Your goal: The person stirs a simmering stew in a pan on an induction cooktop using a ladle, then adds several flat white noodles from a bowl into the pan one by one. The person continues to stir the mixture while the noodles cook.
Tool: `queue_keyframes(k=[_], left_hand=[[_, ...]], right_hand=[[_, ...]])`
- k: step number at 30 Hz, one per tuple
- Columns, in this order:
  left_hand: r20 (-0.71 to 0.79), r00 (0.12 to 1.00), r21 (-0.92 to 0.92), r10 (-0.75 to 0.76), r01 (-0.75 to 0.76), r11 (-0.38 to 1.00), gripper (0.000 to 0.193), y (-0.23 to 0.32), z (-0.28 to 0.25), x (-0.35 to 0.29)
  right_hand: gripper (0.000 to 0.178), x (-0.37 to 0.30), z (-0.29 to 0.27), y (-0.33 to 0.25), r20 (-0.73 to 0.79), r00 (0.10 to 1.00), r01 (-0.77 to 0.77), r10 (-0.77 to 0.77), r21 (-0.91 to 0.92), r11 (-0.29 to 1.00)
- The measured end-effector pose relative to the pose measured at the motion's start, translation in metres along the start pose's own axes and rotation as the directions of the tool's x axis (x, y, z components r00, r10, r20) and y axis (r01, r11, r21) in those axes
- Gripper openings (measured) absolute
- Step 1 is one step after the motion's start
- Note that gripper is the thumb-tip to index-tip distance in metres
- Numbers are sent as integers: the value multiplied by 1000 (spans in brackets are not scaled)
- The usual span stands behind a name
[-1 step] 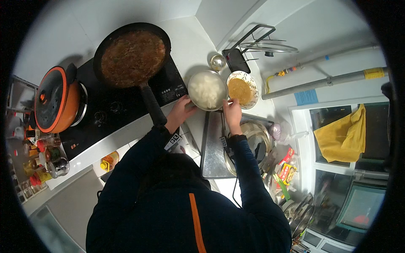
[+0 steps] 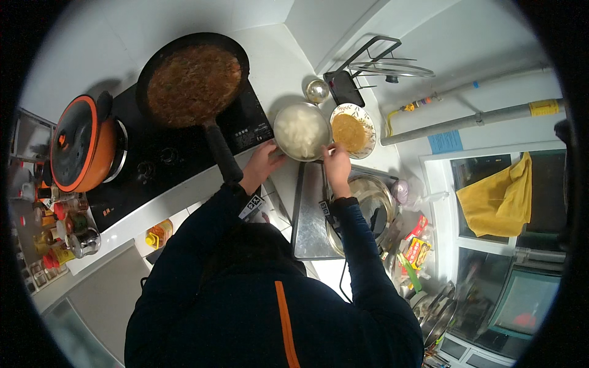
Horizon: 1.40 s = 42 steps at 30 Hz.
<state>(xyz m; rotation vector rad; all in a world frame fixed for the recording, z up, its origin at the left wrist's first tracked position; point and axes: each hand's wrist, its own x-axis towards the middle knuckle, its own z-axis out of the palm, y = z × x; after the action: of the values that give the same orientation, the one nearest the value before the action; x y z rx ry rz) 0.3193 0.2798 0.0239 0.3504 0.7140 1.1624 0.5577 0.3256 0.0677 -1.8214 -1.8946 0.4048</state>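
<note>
A round metal bowl holding pale white chunks in cloudy liquid stands on the white counter. My left hand grips its lower left rim, thumb and fingers against the side. At the lower right rim, my right hand pinches the edge with bent fingers. Just right of the bowl, a patterned white plate holds a brown, sauce-like mixture, close by my right fingers. Behind them sits a small shiny metal bowl. The undersides of both hands are hidden.
On the black cooktop are a frying pan of reddish-brown food, its handle pointing toward me, and a lidded orange pot. A rack with a glass lid stands behind. Right of me is a sink.
</note>
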Motion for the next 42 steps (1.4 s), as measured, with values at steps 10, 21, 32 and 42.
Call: queue_keyframes(k=[10, 21, 32, 42], left_hand=[[-170, 928, 7, -333, 339, 941, 46, -4, -29, -55], [59, 829, 761, -556, 323, 562, 39, 74, 3, -149], [496, 851, 632, -173, -217, 744, 45, 220, 128, -126], [219, 965, 433, -144, 36, 901, 39, 172, 161, -1]], right_hand=[[30, 17, 22, -45, 307, 926, 341, -222, -419, 841], [29, 33, 14, -32, 453, 888, 120, -86, -45, 992], [27, 84, -54, -61, 625, 774, -516, -108, 720, 464], [24, 114, -125, -127, 561, 715, -335, -417, 798, 500]])
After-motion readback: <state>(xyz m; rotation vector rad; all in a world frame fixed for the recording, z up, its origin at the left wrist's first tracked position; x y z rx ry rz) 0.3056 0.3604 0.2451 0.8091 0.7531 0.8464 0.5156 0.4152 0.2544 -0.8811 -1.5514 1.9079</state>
